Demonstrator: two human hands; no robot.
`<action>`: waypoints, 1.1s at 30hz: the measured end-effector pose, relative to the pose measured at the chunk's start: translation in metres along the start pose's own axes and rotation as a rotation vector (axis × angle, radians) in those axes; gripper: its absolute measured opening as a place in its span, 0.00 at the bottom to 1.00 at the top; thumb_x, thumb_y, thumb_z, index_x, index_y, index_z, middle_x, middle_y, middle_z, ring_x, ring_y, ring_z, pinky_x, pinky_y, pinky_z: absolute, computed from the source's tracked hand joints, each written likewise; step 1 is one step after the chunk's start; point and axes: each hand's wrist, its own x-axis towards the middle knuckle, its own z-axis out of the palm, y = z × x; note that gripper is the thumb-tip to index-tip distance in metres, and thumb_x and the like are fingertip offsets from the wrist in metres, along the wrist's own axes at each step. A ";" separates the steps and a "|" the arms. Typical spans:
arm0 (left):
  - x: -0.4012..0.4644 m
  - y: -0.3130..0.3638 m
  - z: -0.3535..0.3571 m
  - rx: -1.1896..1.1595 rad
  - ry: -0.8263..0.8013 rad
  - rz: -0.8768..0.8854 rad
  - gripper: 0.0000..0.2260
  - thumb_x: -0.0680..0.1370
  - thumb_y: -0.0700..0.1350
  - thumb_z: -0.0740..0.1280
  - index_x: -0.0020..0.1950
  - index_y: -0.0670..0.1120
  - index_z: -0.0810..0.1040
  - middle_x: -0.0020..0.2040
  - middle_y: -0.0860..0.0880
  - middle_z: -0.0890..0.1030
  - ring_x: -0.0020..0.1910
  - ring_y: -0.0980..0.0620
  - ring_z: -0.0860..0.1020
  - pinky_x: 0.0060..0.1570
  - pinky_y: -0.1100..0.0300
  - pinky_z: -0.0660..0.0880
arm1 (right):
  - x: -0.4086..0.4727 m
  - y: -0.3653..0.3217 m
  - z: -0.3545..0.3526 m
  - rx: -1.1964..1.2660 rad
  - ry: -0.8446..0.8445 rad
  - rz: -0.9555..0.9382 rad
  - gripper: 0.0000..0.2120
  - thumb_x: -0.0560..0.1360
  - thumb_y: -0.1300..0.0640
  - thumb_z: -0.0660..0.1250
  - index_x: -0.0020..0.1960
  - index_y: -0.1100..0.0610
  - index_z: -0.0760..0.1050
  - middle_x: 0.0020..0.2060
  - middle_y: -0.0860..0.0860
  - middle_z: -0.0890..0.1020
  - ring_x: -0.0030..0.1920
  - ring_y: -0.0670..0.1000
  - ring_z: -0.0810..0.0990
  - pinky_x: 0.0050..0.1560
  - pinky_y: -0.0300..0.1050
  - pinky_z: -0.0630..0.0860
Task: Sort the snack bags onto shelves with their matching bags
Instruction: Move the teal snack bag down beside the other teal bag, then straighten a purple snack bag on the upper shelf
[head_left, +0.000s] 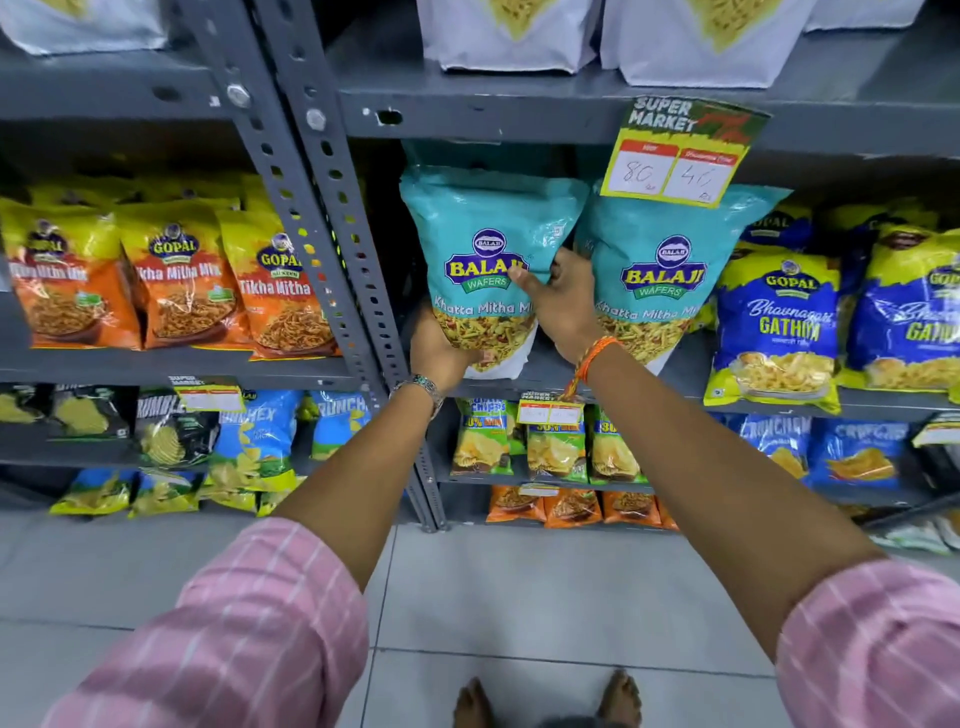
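Observation:
A teal Balaji Khatta Mitha bag stands upright on the grey middle shelf, held by both hands. My left hand cups its lower left corner. My right hand grips its right edge, thumb across the front. Right beside it stands a matching teal Balaji bag, touching or nearly touching the held one. Whether the held bag's bottom rests on the shelf I cannot tell.
A price tag hangs from the shelf above. Blue-yellow Gopal Gathiya bags stand to the right, orange Gopal Tikha Mitha bags in the left bay beyond the perforated uprights. Chip bags fill lower shelves. My bare feet stand on grey tiles.

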 end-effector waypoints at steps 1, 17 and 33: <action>0.002 -0.002 0.000 -0.007 0.006 -0.001 0.39 0.54 0.41 0.82 0.62 0.51 0.72 0.61 0.45 0.83 0.65 0.42 0.81 0.65 0.39 0.79 | -0.001 0.001 0.000 -0.009 0.002 -0.001 0.16 0.74 0.53 0.75 0.55 0.63 0.79 0.50 0.57 0.87 0.52 0.56 0.87 0.52 0.61 0.85; 0.003 0.001 -0.001 -0.015 -0.019 -0.043 0.44 0.64 0.30 0.81 0.76 0.41 0.65 0.71 0.40 0.77 0.71 0.41 0.76 0.72 0.41 0.74 | 0.000 -0.006 0.006 0.032 -0.018 0.027 0.15 0.75 0.63 0.73 0.60 0.65 0.77 0.55 0.57 0.85 0.57 0.54 0.84 0.61 0.55 0.83; -0.117 0.113 -0.004 -0.225 0.074 0.221 0.41 0.70 0.34 0.79 0.75 0.49 0.59 0.75 0.48 0.67 0.75 0.53 0.69 0.80 0.47 0.65 | -0.126 -0.119 -0.120 0.358 0.303 -0.068 0.15 0.73 0.68 0.73 0.55 0.53 0.80 0.43 0.48 0.87 0.45 0.46 0.85 0.48 0.37 0.81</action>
